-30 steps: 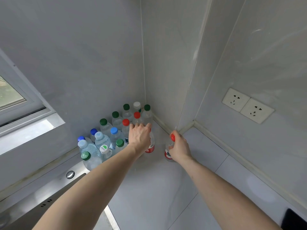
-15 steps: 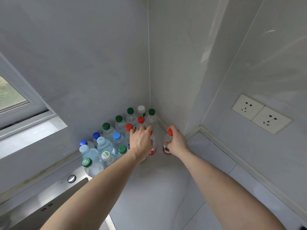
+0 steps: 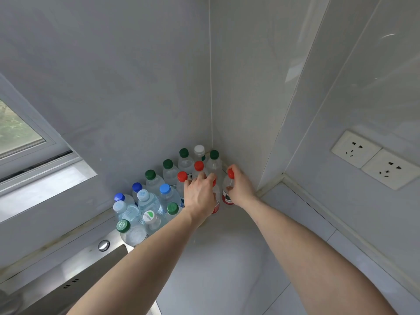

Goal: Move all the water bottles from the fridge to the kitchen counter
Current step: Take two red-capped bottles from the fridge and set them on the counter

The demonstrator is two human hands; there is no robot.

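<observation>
Left hand: grips a red-capped bottle at the cluster edge.
Right hand: holds another red-capped one in the table corner.
Tip: set both upright — release gently, avoiding neighbours.

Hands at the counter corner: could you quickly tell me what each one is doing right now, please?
Left hand: grips a red-capped bottle, mostly hidden beneath it.
Right hand: grips another red-capped bottle near the wall.

The left hand hides most of one bottle — its cap perhaps red.
</observation>
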